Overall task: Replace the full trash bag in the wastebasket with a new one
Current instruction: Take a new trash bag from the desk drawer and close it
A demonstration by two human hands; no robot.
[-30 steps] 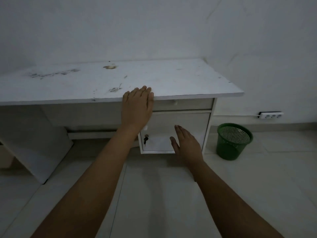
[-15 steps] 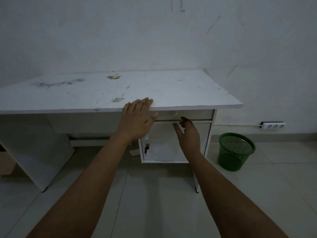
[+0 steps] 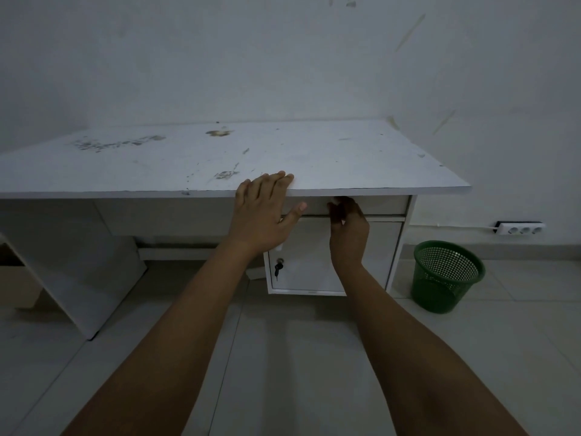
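A green mesh wastebasket (image 3: 446, 275) stands on the tiled floor to the right of a white desk (image 3: 345, 158); I see no bag in it. My left hand (image 3: 264, 215) lies flat over the desk's front edge, fingers spread on the top. My right hand (image 3: 349, 228) is at the front of the shallow drawer (image 3: 383, 205) just under the desktop. Its fingers are curled around the small drawer knob, which is mostly hidden. The drawer looks closed.
Below the drawer is a cabinet door (image 3: 301, 262) with a key (image 3: 278, 267) in its lock. A white power strip (image 3: 522, 228) lies along the wall at the right. A cardboard box (image 3: 15, 284) sits under the desk at far left.
My right hand rose from in front of the cabinet door to the drawer front and closed around its knob. My left hand stayed on the desk edge.
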